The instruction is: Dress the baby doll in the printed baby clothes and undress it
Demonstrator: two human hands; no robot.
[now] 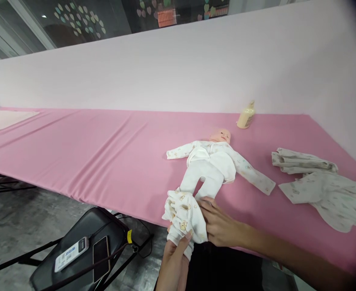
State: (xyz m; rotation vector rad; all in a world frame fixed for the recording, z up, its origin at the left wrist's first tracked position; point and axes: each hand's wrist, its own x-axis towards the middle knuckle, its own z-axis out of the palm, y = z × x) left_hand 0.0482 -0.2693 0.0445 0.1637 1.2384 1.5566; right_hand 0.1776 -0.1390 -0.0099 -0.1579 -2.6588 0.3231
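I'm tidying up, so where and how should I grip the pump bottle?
Probably around the body of the pump bottle, below its narrow pump head, coming from the near side: the body is the broadest part, and the white wall stands close behind it.

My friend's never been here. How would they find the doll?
Start at the pink tablecloth, then find the pump bottle. Just left and nearer lies the white-dressed doll. Unlike the loose clothes farther right, it has a head.
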